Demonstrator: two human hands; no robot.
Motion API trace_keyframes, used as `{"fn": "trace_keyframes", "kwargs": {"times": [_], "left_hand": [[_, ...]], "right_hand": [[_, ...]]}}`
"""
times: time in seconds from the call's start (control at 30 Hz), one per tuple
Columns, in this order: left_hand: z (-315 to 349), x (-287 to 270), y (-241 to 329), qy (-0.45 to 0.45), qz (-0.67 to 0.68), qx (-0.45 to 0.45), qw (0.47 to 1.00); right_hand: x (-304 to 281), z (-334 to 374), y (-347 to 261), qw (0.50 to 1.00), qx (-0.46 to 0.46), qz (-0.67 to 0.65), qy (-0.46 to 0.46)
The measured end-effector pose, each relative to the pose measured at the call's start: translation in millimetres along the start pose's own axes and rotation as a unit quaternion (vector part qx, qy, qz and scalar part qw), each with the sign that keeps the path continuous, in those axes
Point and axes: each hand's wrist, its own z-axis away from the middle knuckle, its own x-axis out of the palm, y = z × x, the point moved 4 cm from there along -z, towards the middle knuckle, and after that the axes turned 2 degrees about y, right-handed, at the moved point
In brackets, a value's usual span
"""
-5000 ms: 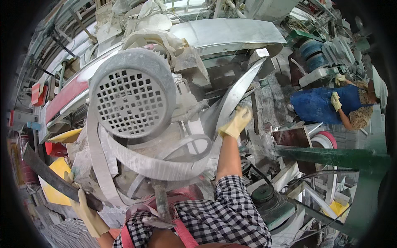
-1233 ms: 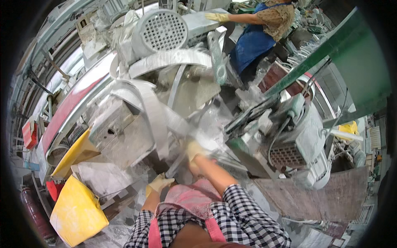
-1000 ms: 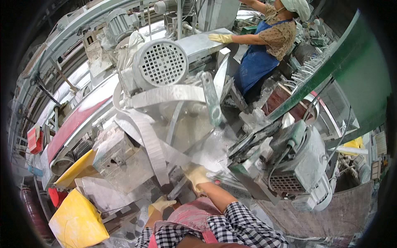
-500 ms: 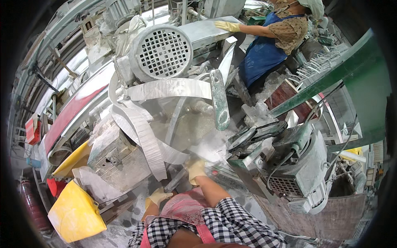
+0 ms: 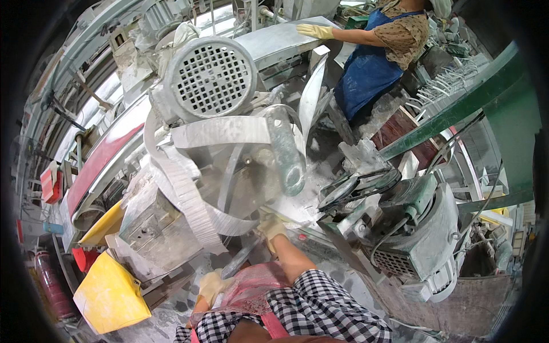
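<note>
Head view: a crowded workshop is shown, its surfaces coated in pale dust. Grey floor [image 5: 166,313] is seen at lower left, beside a bent yellow sheet [image 5: 111,294]. The upper centre is filled by a round motor cover [image 5: 213,78] pierced with square holes. A dusty boxy machine [image 5: 423,234] is seen at lower right, below a green beam [image 5: 452,119]. At upper right, a long grey cover [image 5: 271,41] is touched by the gloved hand of a co-worker in a blue apron [image 5: 369,83].

A dull grey bar [image 5: 239,259] is seen tilted at lower centre, straight and narrow. Just above it, a pale strip [image 5: 189,200] is curled below the motor cover, matte and finely ridged crosswise.

The bar's lower end is met by the left hand [image 5: 213,287], in a cream glove; whether its fingers are closed on it cannot be told. The right hand [image 5: 270,224], gloved alike, is placed at the strip's lower curve; its fingers are too unclear to be told as spread or pinching.
</note>
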Motion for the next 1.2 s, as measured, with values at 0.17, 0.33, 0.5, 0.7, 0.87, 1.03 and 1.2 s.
{"fn": "trace_keyframes", "kwargs": {"times": [0.17, 0.33, 0.5, 0.7, 0.87, 1.03, 1.2], "left_hand": [[30, -28, 29, -0.004, -0.083, 0.023, 0.996], [52, -62, 70, -0.031, -0.125, 0.064, 0.99], [61, -82, 108, -0.117, -0.176, 0.071, 0.975], [63, -83, 104, -0.071, -0.166, 0.046, 0.983], [77, -80, 47, -0.01, -0.152, 0.02, 0.988], [103, -57, -10, 0.079, -0.119, -0.063, 0.988], [121, -19, -49, 0.123, -0.028, -0.175, 0.977]], "right_hand": [[16, -9, 20, 0.977, 0.103, -0.125, -0.136], [54, -32, 60, 0.879, 0.186, -0.43, -0.081], [51, -27, 59, 0.93, 0.141, -0.307, -0.144], [20, -11, 22, 0.956, 0.089, -0.209, -0.185], [-5, -3, -1, 0.971, 0.019, -0.082, -0.224], [-49, 27, -44, 0.964, -0.073, 0.072, -0.244], [-97, 59, -82, 0.921, -0.178, 0.271, -0.216]]}}
